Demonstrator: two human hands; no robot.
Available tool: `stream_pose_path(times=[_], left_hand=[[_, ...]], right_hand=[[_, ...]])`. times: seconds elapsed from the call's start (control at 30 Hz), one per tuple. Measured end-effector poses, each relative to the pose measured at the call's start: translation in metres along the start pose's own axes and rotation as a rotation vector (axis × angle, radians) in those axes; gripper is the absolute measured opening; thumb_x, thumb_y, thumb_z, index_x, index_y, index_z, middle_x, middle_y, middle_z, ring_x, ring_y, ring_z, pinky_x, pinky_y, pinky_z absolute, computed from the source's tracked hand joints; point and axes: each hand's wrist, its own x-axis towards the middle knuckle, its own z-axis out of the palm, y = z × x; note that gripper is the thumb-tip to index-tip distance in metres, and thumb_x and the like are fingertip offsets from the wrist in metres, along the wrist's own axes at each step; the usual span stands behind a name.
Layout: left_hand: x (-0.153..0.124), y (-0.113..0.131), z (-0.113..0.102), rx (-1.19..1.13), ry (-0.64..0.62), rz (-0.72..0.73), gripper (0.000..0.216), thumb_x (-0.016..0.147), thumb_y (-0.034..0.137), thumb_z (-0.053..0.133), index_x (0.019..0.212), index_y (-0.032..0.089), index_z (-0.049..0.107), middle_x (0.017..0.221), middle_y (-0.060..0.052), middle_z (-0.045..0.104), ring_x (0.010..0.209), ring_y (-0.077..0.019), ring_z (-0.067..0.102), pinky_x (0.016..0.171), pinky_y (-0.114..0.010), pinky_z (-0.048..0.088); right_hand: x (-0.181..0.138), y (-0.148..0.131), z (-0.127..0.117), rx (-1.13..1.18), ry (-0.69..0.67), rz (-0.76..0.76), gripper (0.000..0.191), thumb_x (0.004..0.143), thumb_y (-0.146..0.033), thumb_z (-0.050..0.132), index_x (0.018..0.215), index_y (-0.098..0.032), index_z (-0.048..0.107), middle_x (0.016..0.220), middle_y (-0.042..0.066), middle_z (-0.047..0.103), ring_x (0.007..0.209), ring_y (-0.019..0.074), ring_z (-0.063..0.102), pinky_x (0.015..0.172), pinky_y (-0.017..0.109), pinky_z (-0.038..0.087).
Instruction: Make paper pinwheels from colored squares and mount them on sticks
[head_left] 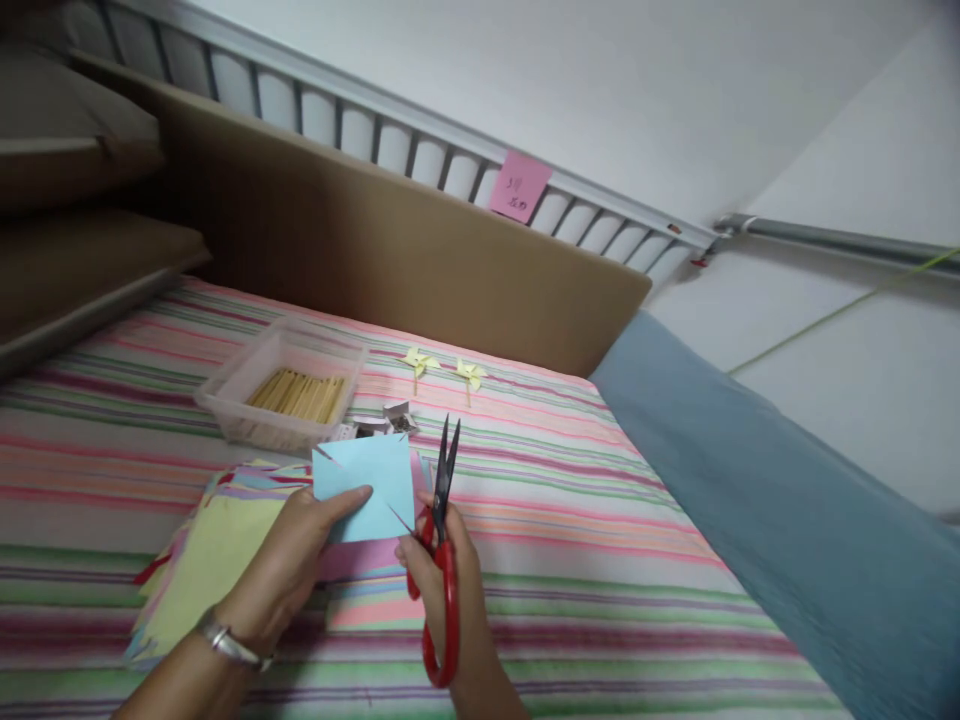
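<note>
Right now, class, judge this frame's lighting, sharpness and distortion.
Head view: soft, even light, no glare, though the pillows upper left are dim. Head view: the scene tilts, the bed rail running diagonally. Head view: the left hand, right hand, blue paper and scissors look fairly sharp; writing on the pink note is too blurred to read.

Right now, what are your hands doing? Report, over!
Left hand pinching blue paper. Right hand holding scissors, blades up beside the sheet's right edge. Paper stack underneath; tray behind.
</note>
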Motion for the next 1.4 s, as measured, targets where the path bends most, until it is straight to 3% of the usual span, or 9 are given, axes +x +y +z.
stream_pose_path(times=[0.17,0.23,0.33,0.5,0.67,1.13,1.4], left_hand=[[0.012,0.039,-0.041,0.166,0.115,-0.009,0.029,0.056,0.024,0.078,0.081,0.011,0.071,0.077,-0.007,0.074,0.069,-0.0227,0.066,0.068,-0.031,0.050],[0.010,0.050,-0.050,0.168,0.120,-0.039,0.031,0.053,0.024,0.079,0.081,0.012,0.072,0.078,-0.008,0.074,0.068,-0.0224,0.066,0.067,-0.030,0.050],[0.004,0.061,-0.055,0.168,0.092,-0.104,0.031,0.050,0.025,0.080,0.077,0.012,0.071,0.074,-0.009,0.074,0.065,-0.0240,0.067,0.064,-0.031,0.051],[-0.004,0.070,-0.058,0.166,0.014,-0.168,0.029,0.052,0.028,0.078,0.074,0.011,0.071,0.070,-0.011,0.073,0.060,-0.0256,0.066,0.058,-0.033,0.050],[-0.005,0.070,-0.063,0.163,0.035,-0.168,0.030,0.052,0.026,0.078,0.076,0.011,0.071,0.072,-0.010,0.074,0.061,-0.0247,0.066,0.058,-0.032,0.050],[-0.006,0.068,-0.062,0.139,0.020,-0.164,0.025,0.054,0.025,0.077,0.074,0.013,0.071,0.070,-0.009,0.073,0.061,-0.0244,0.066,0.058,-0.031,0.050],[-0.004,0.065,-0.067,0.149,-0.026,-0.124,0.024,0.057,0.025,0.075,0.077,0.012,0.071,0.074,-0.010,0.074,0.065,-0.0247,0.067,0.062,-0.032,0.050]], right_hand=[[-0.008,0.001,0.002,-0.194,-0.287,0.086,0.035,0.073,-0.031,0.061,0.105,-0.017,0.059,0.065,-0.003,0.050,0.055,0.0104,0.047,0.051,0.021,0.038],[-0.013,-0.004,0.004,-0.263,-0.413,0.103,0.034,0.072,-0.031,0.063,0.103,-0.017,0.061,0.065,-0.004,0.047,0.055,0.0095,0.043,0.052,0.021,0.036],[-0.017,-0.008,0.006,-0.310,-0.501,0.168,0.033,0.074,-0.031,0.060,0.103,-0.017,0.061,0.062,-0.005,0.042,0.054,0.0088,0.038,0.051,0.020,0.032],[-0.020,-0.003,0.008,-0.404,-0.506,0.204,0.033,0.073,-0.035,0.059,0.099,-0.016,0.063,0.060,-0.004,0.039,0.053,0.0093,0.036,0.050,0.021,0.031],[-0.022,-0.004,0.011,-0.407,-0.537,0.234,0.034,0.075,-0.039,0.056,0.099,-0.016,0.062,0.064,-0.003,0.042,0.054,0.0102,0.039,0.051,0.022,0.033],[-0.025,-0.010,0.015,-0.396,-0.463,0.240,0.032,0.072,-0.040,0.061,0.094,-0.017,0.065,0.062,-0.003,0.044,0.053,0.0106,0.043,0.052,0.022,0.036],[-0.025,-0.009,0.015,-0.374,-0.497,0.266,0.027,0.074,-0.035,0.059,0.093,-0.016,0.064,0.061,-0.004,0.041,0.051,0.0095,0.042,0.049,0.021,0.032]])
